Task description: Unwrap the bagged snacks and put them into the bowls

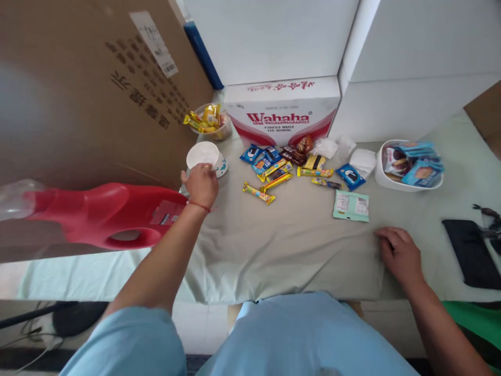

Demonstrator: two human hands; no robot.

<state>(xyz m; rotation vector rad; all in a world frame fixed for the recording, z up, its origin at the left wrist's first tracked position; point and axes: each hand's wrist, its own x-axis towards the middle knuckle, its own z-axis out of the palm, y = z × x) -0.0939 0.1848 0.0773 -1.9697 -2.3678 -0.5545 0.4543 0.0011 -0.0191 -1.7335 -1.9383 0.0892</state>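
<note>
My left hand [201, 184] is at the near rim of a white bowl [202, 154] with a blue-green pattern on its side. Its fingers are bent over the rim and appear to grip it, though the fingertips are partly hidden. On the cloth at the right rests my right hand [400, 256], loosely curled with finger and thumb apart and nothing visible in it. Closest to it lies a pale green snack packet [351, 206]. Between the hands are several yellow snack sticks [259, 193], blue packets [350, 176] and brown packets [293, 155].
A large red bottle [105, 211] lies at the left beside a cardboard box [78, 104]. Behind the bowl stands a clear tub [225, 130] of yellow snacks. A Wahaha carton [282, 112] is at the back. Rightward are a white snack container [409, 184] and a black flat object [472, 253].
</note>
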